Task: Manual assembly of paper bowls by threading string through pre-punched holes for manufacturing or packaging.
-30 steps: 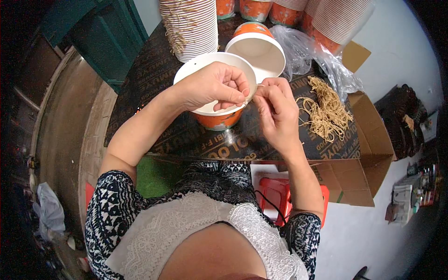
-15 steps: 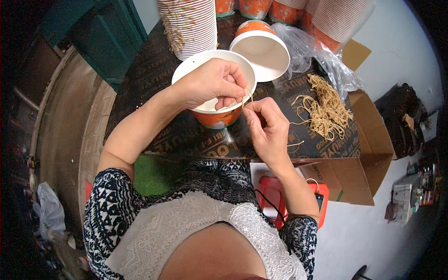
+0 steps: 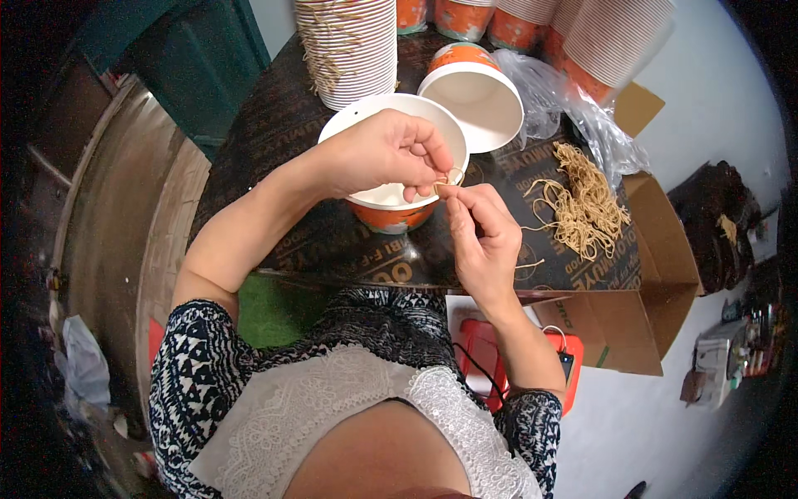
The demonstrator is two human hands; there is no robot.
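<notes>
A white paper bucket with an orange patterned outside (image 3: 392, 219) stands upright before me near the table's front edge. Above its right rim, my left hand (image 3: 397, 154) reaches across the opening, its fingers closed on a thin tan cord (image 3: 454, 172). My right hand (image 3: 486, 233) pinches the same cord just outside the rim, its fingertips close to the left ones. A small bend of cord shows between the hands; whether it is knotted or passes through the bucket wall is hidden by the fingers. The left forearm and hand cover part of the bucket's inside.
A tangled heap of tan cord (image 3: 588, 208) lies right of my hands. Behind the bucket are a tipped bucket (image 3: 478, 100), a tall nested stack with cords on its side (image 3: 353, 58), clear plastic film (image 3: 540, 96) and more stacks. An open cardboard box (image 3: 665, 249) adjoins the table's right edge.
My two hands have come closer together at the bucket's rim, and the cord loop between them looks smaller. The whole view has shifted slightly.
</notes>
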